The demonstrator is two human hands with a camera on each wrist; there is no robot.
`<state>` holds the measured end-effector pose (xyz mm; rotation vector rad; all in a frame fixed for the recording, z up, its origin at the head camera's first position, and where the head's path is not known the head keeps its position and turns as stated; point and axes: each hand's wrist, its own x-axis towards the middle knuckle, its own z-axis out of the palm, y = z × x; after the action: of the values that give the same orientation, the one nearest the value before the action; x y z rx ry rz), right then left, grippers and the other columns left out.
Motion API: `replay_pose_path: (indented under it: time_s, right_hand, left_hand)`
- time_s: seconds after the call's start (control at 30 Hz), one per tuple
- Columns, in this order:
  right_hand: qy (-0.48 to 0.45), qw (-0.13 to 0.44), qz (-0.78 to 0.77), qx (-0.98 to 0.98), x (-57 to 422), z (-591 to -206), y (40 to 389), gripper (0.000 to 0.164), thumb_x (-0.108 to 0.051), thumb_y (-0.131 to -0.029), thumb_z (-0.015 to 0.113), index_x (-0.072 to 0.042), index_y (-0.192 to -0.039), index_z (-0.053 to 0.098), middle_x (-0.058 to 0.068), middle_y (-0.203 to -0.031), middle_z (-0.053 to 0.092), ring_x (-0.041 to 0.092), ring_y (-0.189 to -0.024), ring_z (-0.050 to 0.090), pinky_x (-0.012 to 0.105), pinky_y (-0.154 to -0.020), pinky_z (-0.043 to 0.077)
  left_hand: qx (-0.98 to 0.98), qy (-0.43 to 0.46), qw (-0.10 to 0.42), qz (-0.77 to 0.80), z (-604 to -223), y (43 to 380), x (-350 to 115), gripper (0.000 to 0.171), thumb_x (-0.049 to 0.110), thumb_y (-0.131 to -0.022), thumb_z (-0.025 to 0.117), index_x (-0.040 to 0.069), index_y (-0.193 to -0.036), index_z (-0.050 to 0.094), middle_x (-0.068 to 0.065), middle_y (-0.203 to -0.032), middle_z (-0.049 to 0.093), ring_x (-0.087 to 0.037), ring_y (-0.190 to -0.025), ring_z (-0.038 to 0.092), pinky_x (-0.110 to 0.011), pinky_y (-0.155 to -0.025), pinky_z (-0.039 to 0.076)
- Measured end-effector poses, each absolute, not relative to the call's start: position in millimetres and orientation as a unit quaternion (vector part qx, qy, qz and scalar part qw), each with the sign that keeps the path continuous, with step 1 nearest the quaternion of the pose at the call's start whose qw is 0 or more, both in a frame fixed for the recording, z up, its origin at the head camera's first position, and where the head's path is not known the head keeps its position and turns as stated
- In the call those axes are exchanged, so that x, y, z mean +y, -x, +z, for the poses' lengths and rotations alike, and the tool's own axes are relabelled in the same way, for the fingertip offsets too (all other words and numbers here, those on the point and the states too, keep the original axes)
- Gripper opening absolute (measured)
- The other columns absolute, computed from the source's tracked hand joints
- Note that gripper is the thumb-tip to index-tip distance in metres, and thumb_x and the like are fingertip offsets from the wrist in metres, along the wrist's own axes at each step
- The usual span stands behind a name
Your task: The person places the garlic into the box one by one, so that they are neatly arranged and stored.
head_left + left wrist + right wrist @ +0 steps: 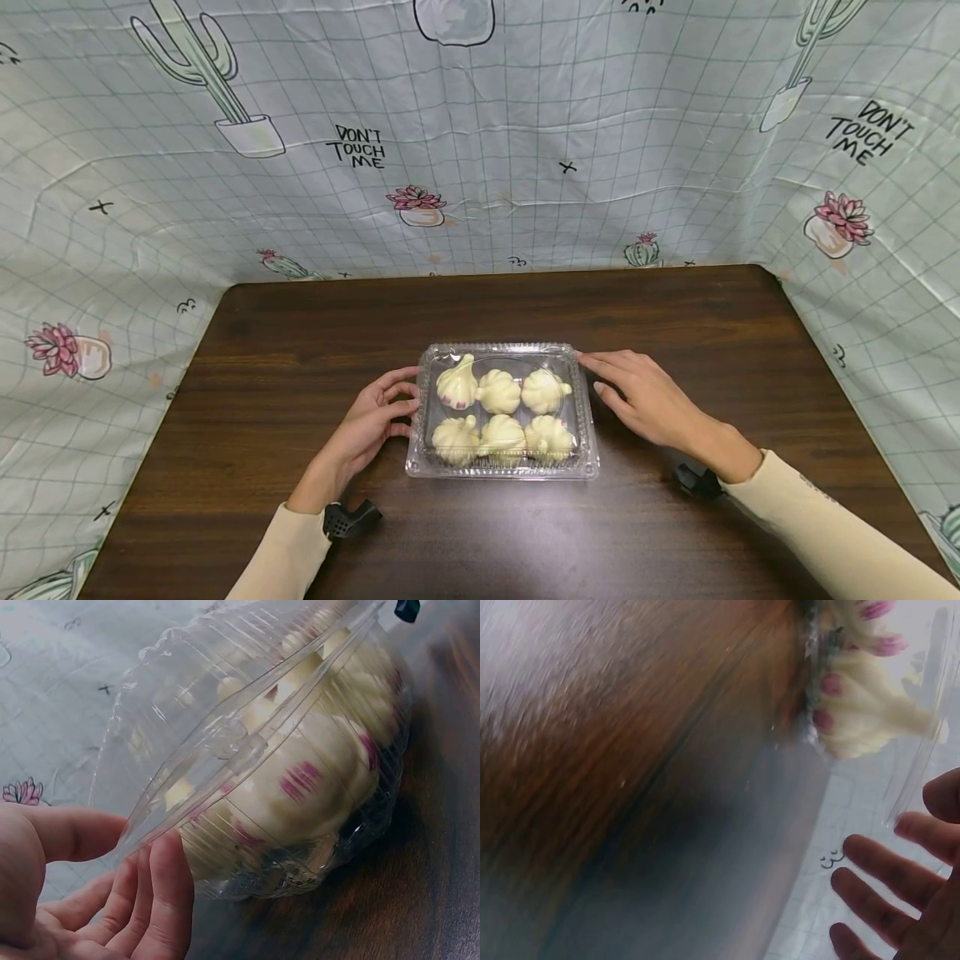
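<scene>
A clear plastic clamshell container (504, 478) lies on the table with its lid down, holding several cream garlic bulbs (498, 392) in two rows. Purple marks show on some bulbs (307, 776) in the left wrist view. At the container's left side, my left hand (367, 429) pinches the rim, thumb above and fingers below. My right hand (637, 396) is by the top right corner, its fingers fairly straight and spread. Its index fingertip (909, 823) is at the rim; whether it presses there cannot be told.
The dark wooden table (315, 333) reaches back to a white grid-patterned cloth (510, 167) with cactus prints, which also hangs along both sides. A black wrist device (351, 518) is on the left wrist and another black device (697, 482) on the right.
</scene>
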<state>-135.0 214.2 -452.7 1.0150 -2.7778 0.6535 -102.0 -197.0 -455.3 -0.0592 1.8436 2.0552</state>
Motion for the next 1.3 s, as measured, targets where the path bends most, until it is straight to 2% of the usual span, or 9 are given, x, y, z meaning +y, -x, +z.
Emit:
replay_pose_path:
  time_s: [0.33, 0.57, 0.7, 0.8, 0.9, 0.97, 1.13, 1.3]
  right_hand:
    - [-0.299, 0.038, 0.219, -0.928, 210.6, -450.2, 137.4, 0.051, -0.015, -0.108, 0.06, -0.004, -0.157, 0.05, 0.019, -0.143, 0.064, 0.04, -0.128, 0.06, 0.064, -0.103, 0.048]
    - [-0.227, 0.007, 0.267, -0.937, 210.9, -441.7, 135.3, 0.055, -0.019, -0.11, 0.057, -0.006, -0.162, 0.043, 0.021, -0.149, 0.059, 0.043, -0.134, 0.057, 0.068, -0.109, 0.044]
    - [-0.177, -0.043, 0.361, -0.915, 212.9, -433.2, 132.5, 0.051, -0.021, -0.114, 0.049, 0.0, -0.16, 0.042, 0.024, -0.143, 0.062, 0.042, -0.128, 0.062, 0.062, -0.106, 0.049]
    - [-0.141, -0.108, 0.462, -0.869, 214.8, -426.6, 132.1, 0.05, -0.023, -0.117, 0.04, 0.005, -0.158, 0.041, 0.027, -0.141, 0.062, 0.041, -0.122, 0.064, 0.051, -0.102, 0.055]
    - [-0.105, -0.179, 0.536, -0.818, 218.6, -421.5, 131.2, 0.056, -0.03, -0.118, 0.032, 0.008, -0.158, 0.037, 0.03, -0.142, 0.059, 0.038, -0.12, 0.065, 0.037, -0.098, 0.057]
    - [-0.085, -0.221, 0.565, -0.791, 222.0, -420.4, 129.5, 0.061, -0.037, -0.118, 0.029, 0.008, -0.159, 0.035, 0.03, -0.144, 0.057, 0.034, -0.122, 0.064, 0.032, -0.096, 0.058]
    - [-0.06, -0.295, 0.6, -0.741, 228.3, -423.6, 121.6, 0.067, -0.043, -0.117, 0.029, 0.009, -0.159, 0.032, 0.024, -0.142, 0.059, 0.029, -0.125, 0.063, 0.036, -0.099, 0.058]
    - [-0.051, -0.333, 0.627, -0.702, 228.2, -429.2, 110.2, 0.064, -0.04, -0.117, 0.034, 0.012, -0.153, 0.035, 0.013, -0.13, 0.064, 0.022, -0.116, 0.065, 0.04, -0.1, 0.059]
  left_hand:
    - [0.667, 0.033, 0.165, 0.726, -459.4, 104.9, -190.1, 0.055, -0.007, -0.104, 0.057, -0.003, -0.157, 0.041, -0.003, -0.113, 0.056, -0.01, -0.08, 0.06, -0.023, -0.063, 0.059]
    - [0.659, 0.035, 0.145, 0.737, -459.7, 108.0, -185.6, 0.057, -0.009, -0.103, 0.057, -0.005, -0.157, 0.04, -0.001, -0.109, 0.059, -0.007, -0.077, 0.06, -0.021, -0.059, 0.057]
    - [0.656, 0.04, 0.139, 0.741, -459.9, 110.3, -183.7, 0.057, -0.011, -0.102, 0.057, -0.006, -0.156, 0.041, -0.001, -0.108, 0.059, -0.006, -0.076, 0.058, -0.02, -0.057, 0.056]
    - [0.652, 0.048, 0.134, 0.745, -460.7, 112.1, -182.9, 0.058, -0.013, -0.101, 0.057, -0.006, -0.156, 0.042, -0.001, -0.107, 0.06, -0.006, -0.076, 0.057, -0.018, -0.056, 0.055]
    - [0.644, 0.052, 0.128, 0.752, -461.4, 113.8, -181.8, 0.058, -0.014, -0.1, 0.057, -0.005, -0.156, 0.041, 0.001, -0.105, 0.063, -0.006, -0.075, 0.058, -0.017, -0.055, 0.055]
    - [0.639, 0.055, 0.125, 0.757, -461.9, 114.7, -181.2, 0.058, -0.015, -0.1, 0.056, -0.005, -0.155, 0.042, 0.003, -0.103, 0.064, -0.006, -0.075, 0.059, -0.017, -0.054, 0.054]
    - [0.631, 0.068, 0.116, 0.764, -462.3, 116.9, -179.2, 0.056, -0.016, -0.1, 0.056, -0.006, -0.153, 0.042, 0.005, -0.1, 0.066, -0.006, -0.076, 0.061, -0.017, -0.054, 0.055]
    - [0.63, 0.08, 0.103, 0.765, -461.9, 119.7, -175.8, 0.054, -0.016, -0.1, 0.057, -0.006, -0.151, 0.043, 0.006, -0.101, 0.067, -0.006, -0.077, 0.062, -0.017, -0.055, 0.056]
